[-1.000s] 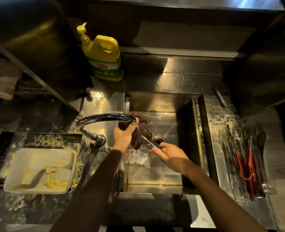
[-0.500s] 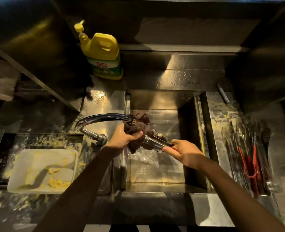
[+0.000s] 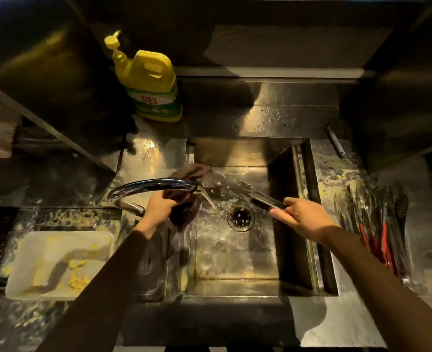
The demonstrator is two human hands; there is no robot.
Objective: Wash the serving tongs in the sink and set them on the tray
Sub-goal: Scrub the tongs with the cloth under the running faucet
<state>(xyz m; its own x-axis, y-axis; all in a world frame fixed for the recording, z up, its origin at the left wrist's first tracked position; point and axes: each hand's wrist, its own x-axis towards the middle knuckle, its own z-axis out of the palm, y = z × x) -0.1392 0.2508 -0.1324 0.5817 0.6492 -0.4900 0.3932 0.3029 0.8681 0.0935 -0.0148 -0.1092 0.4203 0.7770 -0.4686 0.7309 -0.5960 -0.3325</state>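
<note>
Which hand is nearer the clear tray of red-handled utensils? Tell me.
Right. The right hand, holding the metal serving tongs, is just left of the tray; the left hand, gripping a dark cloth under the curved faucet, is across the steel sink.

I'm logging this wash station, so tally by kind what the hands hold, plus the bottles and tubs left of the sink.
Tongs: 1, in the right hand
Cloth: 1, in the left hand
Soap bottle: 1
White tub: 1
Clear tub: 1
Total: 5
</note>
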